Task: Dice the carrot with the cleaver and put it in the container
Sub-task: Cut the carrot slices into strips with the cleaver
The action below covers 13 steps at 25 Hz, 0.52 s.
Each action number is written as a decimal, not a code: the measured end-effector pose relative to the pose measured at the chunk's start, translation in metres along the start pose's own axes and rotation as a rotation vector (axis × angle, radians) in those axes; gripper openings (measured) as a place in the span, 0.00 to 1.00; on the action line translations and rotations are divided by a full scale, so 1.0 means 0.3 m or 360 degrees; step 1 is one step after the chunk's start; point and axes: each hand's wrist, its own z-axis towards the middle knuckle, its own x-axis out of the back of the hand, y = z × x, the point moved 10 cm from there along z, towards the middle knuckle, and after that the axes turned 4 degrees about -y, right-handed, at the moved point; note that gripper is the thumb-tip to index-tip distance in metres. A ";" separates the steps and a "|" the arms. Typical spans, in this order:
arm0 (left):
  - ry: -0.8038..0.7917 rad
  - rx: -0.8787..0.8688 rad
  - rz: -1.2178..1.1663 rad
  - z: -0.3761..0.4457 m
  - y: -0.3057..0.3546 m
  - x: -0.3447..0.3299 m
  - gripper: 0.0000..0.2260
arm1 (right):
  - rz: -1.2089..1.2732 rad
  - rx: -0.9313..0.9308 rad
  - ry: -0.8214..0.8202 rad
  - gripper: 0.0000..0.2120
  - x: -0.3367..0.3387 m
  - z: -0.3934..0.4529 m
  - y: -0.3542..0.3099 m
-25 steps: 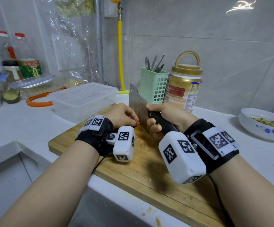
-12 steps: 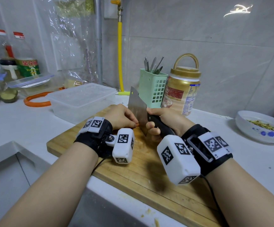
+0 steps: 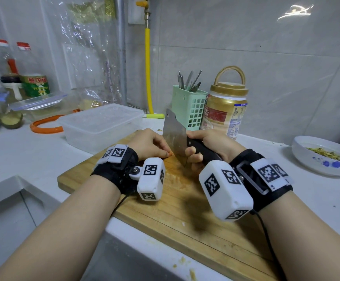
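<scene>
On the wooden cutting board my left hand curls over the carrot, of which only a small orange tip shows beside my fingers. My right hand grips the black handle of the cleaver. The blade stands upright, edge down, right against my left fingers and the carrot. The clear plastic container sits just beyond the board's left end; I see nothing in it.
A green utensil basket and a gold-lidded jar stand behind the board. A glass bowl with scraps is at the right. Bottles, a lid and an orange ring lie at the left. The counter edge drops off near me.
The cleaver and both hands have stayed on the board with only slight shifts; the view has drifted a little. A bit of orange carrot now shows at my left fingertips.
</scene>
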 end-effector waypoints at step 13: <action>0.0023 0.0019 -0.0005 0.000 -0.006 0.007 0.08 | -0.0036 0.0093 -0.0035 0.09 -0.050 -0.017 -0.027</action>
